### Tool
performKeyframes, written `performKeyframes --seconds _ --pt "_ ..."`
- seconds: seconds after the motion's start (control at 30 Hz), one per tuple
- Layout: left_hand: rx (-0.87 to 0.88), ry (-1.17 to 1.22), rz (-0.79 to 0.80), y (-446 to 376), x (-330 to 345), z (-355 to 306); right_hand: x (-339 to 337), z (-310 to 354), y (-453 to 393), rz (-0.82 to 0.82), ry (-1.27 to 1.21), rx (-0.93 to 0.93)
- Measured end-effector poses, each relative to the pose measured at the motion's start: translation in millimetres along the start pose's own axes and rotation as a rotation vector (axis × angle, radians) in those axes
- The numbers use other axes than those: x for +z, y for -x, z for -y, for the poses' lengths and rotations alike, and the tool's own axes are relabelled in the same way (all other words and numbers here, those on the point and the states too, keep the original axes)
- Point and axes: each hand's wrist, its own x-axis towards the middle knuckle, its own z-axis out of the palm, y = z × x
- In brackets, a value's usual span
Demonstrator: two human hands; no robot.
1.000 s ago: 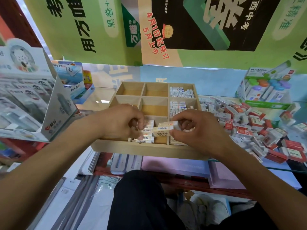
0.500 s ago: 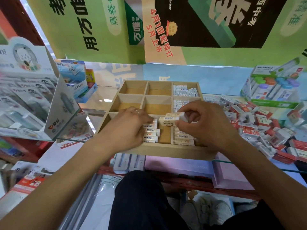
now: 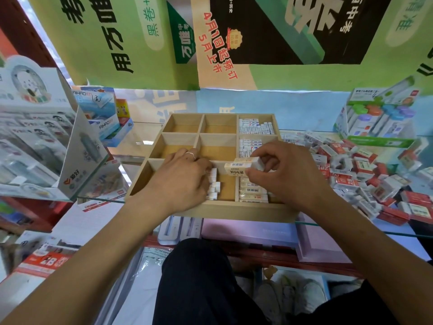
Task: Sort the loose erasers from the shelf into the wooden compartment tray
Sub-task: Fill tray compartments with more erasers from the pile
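The wooden compartment tray (image 3: 234, 213) sits on a glass shelf in front of me. My right hand (image 3: 288, 174) pinches a cream-sleeved eraser (image 3: 239, 168) just above the divider between the front middle and front right compartments. Below it, cream erasers (image 3: 253, 191) lie stacked in the front right compartment. My left hand (image 3: 180, 181) rests palm down over a row of small white erasers (image 3: 214, 184) in the front middle compartment, hiding most of them. Blue-and-white erasers (image 3: 256, 126) fill the back right compartment. A pile of loose erasers (image 3: 351, 170) lies to the right of the tray.
A white display box (image 3: 35, 137) stands at the left, with blue boxes (image 3: 105, 116) behind it. A green-trimmed box (image 3: 379, 116) stands at the back right. The glass shelf edge (image 3: 351, 228) runs just under the tray. The tray's left and back middle compartments hold nothing.
My right hand has raised the cream eraser slightly and shifted it right. My left hand has gone from pinching at the white row to lying over it.
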Motion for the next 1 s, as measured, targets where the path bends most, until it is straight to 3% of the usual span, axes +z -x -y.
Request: performKeyframes --seconds 0.2,0.33,0.6,0.73,0.87,1.0 --pt "-0.152 0.082 -0.089 -13 0 -14 -8 -2 -1 -0.052 -0.04 0.048" --pt "-0.143 0.145 -0.095 -12 2 -10 -11 -4 1 -0.041 -0.07 0.045" --pt "0.008 0.851 -0.223 -2 -13 -22 -13 -6 0 0.025 -0.314 0.084" --pt "0.03 0.782 -0.312 -3 -13 -34 -14 -4 1 0.061 -0.431 0.093" --pt "-0.165 0.765 -0.367 3 -14 -28 -19 -12 0 -0.002 -0.417 0.172" --pt "-0.315 0.573 -0.375 -2 -11 -37 -22 -15 2 -0.014 -0.401 0.225"
